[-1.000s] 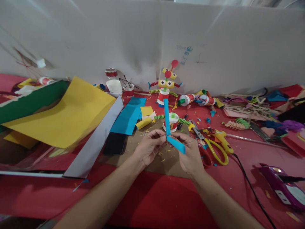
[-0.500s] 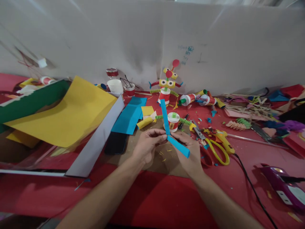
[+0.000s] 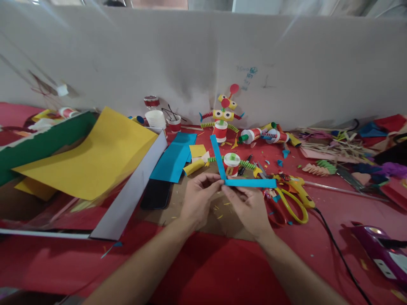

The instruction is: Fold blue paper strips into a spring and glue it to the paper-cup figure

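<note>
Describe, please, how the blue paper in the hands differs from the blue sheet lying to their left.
The held paper forms two narrow arms meeting at an angle; the blue sheet is much broader. The left hand and right hand pinch the held paper near the corner, whereas the blue sheet lies untouched. Both are a similar blue.
</note>
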### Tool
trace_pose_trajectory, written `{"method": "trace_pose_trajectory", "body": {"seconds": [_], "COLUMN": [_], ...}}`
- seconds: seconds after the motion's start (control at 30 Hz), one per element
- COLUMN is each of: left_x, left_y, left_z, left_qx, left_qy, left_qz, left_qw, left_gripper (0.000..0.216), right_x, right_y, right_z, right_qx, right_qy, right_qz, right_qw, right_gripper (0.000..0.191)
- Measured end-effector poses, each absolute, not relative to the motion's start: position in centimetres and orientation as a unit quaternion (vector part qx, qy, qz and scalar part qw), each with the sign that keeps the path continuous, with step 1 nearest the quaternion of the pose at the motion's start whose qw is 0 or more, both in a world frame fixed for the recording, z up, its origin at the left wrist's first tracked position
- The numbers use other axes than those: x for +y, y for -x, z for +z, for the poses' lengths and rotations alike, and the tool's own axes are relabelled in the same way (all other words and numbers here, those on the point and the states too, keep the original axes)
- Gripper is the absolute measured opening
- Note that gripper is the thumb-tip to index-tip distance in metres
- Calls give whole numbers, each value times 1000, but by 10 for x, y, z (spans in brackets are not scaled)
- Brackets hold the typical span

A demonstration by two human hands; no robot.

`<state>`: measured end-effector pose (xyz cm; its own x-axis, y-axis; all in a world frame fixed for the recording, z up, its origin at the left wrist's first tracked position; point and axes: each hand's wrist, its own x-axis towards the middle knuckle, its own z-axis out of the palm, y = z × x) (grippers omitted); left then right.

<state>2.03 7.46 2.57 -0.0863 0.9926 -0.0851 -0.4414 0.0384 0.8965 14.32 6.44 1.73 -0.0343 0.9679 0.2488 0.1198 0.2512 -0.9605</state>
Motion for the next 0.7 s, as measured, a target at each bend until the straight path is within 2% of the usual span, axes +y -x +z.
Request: {"method": "trace_pose_trajectory", "body": {"seconds": [0.1,0.3,0.47,0.7], "left_x": [74,79,81,81], "left_y": [-22,-15,-11,-11], "left_z": [25,23,23,17], "left_qx": [398,357,379,382], "left_qy": [-300,-246,-307,-318], "left_qz": [594,559,525,536], "left_qw": [632,707,698,683], "left_gripper": [14,14,15,14], "right_x": [68,72,73,76], "right_y": [-144,-143,-144,-146], "right_z": [12,16,15,11], "right_qx": [-519,-471,-452,-458], "right_qy": [477,492,474,462], "right_qz": [460,481,535,527], "right_qw": [540,552,534,547], "right_gripper": [15,16,11,12]}}
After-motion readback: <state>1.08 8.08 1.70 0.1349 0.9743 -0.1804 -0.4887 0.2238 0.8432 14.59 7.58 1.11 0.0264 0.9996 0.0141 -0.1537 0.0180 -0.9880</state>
